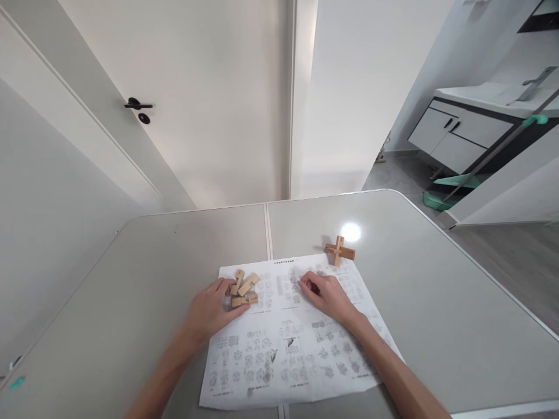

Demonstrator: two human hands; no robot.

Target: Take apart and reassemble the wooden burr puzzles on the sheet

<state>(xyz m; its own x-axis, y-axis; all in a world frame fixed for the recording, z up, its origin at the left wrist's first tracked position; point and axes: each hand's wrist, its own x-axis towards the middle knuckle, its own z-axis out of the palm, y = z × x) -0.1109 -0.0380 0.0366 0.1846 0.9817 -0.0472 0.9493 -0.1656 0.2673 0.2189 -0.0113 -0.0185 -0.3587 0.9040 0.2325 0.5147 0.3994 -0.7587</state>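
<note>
Several loose notched wooden puzzle pieces (248, 283) lie in a small heap on the upper left of a printed instruction sheet (301, 349). My left hand (212, 311) curves around the left side of the heap, thumb and fingers apart, its fingertips at the pieces. On the upper middle of the sheet rests my right hand (325, 295), its fingers curled in, with nothing visible in them. Beyond it, at the sheet's top right corner, sits a cross-shaped assembly of interlocked wooden pieces (338, 251).
The sheet lies across the seam of a grey folding table (183, 250) with a pale rim. Behind the table are a white door with a black handle (138, 105) and a wall. To the right stand a sink cabinet (458, 131) and a green dustpan (439, 199).
</note>
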